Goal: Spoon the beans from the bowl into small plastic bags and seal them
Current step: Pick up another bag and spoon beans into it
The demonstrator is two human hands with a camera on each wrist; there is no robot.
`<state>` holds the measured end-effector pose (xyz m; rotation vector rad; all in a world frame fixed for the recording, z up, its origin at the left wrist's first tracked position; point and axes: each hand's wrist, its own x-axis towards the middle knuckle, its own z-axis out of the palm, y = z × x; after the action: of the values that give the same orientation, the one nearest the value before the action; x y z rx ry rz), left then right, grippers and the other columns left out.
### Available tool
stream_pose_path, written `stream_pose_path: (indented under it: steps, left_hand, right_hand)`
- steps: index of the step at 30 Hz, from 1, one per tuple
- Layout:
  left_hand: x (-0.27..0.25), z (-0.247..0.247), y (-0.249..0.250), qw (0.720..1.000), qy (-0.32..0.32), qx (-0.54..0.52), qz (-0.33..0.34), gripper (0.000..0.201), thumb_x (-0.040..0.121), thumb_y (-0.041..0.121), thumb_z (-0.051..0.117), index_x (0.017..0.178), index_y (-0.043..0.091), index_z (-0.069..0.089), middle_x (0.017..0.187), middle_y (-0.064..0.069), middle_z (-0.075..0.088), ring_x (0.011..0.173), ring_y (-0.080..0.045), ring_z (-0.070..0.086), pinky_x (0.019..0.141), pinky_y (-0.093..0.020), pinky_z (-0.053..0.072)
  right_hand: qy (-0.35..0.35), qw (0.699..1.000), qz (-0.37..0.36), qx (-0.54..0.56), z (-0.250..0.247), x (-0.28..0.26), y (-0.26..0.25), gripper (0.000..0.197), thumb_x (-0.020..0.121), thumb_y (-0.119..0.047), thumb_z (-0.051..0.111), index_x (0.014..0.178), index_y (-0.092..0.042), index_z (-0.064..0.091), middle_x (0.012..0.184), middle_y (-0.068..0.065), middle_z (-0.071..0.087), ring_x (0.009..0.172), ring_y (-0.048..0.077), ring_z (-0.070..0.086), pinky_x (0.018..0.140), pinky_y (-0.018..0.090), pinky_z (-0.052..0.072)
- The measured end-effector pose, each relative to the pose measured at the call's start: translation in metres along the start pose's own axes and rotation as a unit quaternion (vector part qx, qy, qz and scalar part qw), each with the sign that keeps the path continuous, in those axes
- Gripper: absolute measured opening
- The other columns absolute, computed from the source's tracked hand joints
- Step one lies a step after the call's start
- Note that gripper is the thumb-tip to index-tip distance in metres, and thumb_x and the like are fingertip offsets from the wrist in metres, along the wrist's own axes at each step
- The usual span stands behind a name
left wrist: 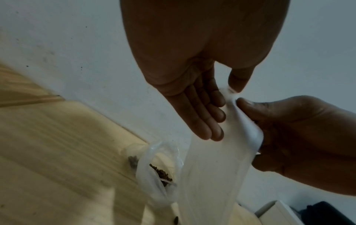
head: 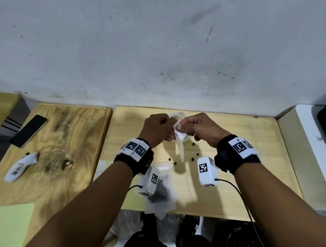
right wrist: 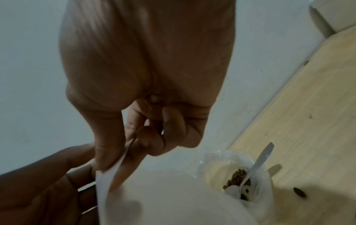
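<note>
My left hand [head: 169, 126] and right hand [head: 184, 124] hold a small clear plastic bag [head: 180, 143] between them above the light wooden table [head: 238, 146]. The bag [left wrist: 212, 167] hangs limp and looks empty. Thumb and forefinger of my left hand pinch one side of its top edge, and my right hand [left wrist: 248, 112] pinches the other side. Just beyond the bag stands a translucent bowl [right wrist: 215, 166] with brown beans [right wrist: 237, 178] in it. A white plastic spoon [right wrist: 263, 156] leans in the beans.
Loose beans [head: 193, 144] lie scattered on the table under my hands. A bag with beans [head: 160, 191] lies near the front edge. A phone [head: 29, 131] and a white handheld device [head: 21, 166] are on the left board. A white appliance [head: 316, 150] stands at the right, and the wall is close behind.
</note>
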<state>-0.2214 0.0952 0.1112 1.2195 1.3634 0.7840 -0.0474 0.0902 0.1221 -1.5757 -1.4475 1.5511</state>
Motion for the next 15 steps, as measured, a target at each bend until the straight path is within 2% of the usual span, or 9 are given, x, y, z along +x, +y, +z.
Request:
stream_pose_path:
  steps: [3, 6, 9, 12, 15]
  left_hand:
    - [-0.002, 0.0, -0.002, 1.0, -0.021, -0.022, -0.003, 0.04, 0.087, 0.031, 0.069, 0.072, -0.004, 0.057, 0.057, -0.011, 0.064, 0.056, -0.025, 0.067, 0.064, -0.041, 0.061]
    - [-0.002, 0.002, -0.003, 0.998, -0.031, -0.044, -0.023, 0.033, 0.087, 0.027, 0.068, 0.07, 0.001, 0.057, 0.055, -0.009, 0.062, 0.055, -0.025, 0.065, 0.068, -0.045, 0.061]
    - [-0.002, 0.004, -0.002, 0.995, -0.019, -0.082, -0.061, 0.023, 0.09, 0.014, 0.058, 0.068, 0.007, 0.058, 0.059, -0.012, 0.062, 0.056, -0.029, 0.066, 0.073, -0.05, 0.06]
    - [-0.005, 0.004, -0.003, 0.991, -0.012, -0.114, -0.075, 0.017, 0.088, 0.006, 0.047, 0.072, 0.005, 0.054, 0.072, -0.026, 0.066, 0.065, -0.036, 0.07, 0.073, -0.049, 0.058]
    - [-0.004, 0.003, -0.01, 0.991, 0.009, -0.103, -0.084, 0.015, 0.087, 0.008, 0.047, 0.078, 0.0, 0.058, 0.076, -0.022, 0.062, 0.07, -0.033, 0.066, 0.072, -0.046, 0.058]
  right_hand:
    - [0.009, 1.0, -0.013, 0.007, 0.001, -0.002, -0.002, 0.009, 0.085, -0.014, 0.077, 0.077, -0.014, 0.073, 0.046, -0.016, 0.053, 0.043, 0.0, 0.041, 0.044, 0.013, 0.029]
    - [0.008, 1.0, -0.005, 0.02, 0.002, -0.003, 0.004, 0.009, 0.081, -0.017, 0.081, 0.075, -0.017, 0.074, 0.051, -0.016, 0.055, 0.047, 0.001, 0.04, 0.046, 0.015, 0.029]
    - [0.007, 0.999, 0.006, 0.039, 0.002, -0.001, 0.015, 0.009, 0.082, -0.02, 0.08, 0.086, -0.014, 0.076, 0.06, -0.012, 0.057, 0.057, 0.007, 0.041, 0.049, 0.018, 0.031]
    - [-0.005, 0.999, 0.001, 0.035, 0.0, -0.004, 0.022, 0.014, 0.084, -0.02, 0.077, 0.097, -0.017, 0.077, 0.069, -0.011, 0.06, 0.06, 0.006, 0.043, 0.051, 0.017, 0.032]
    - [0.034, 0.996, 0.023, 0.083, -0.003, -0.004, 0.032, 0.021, 0.084, -0.016, 0.073, 0.104, -0.02, 0.076, 0.074, -0.013, 0.06, 0.061, 0.008, 0.043, 0.051, 0.02, 0.031]
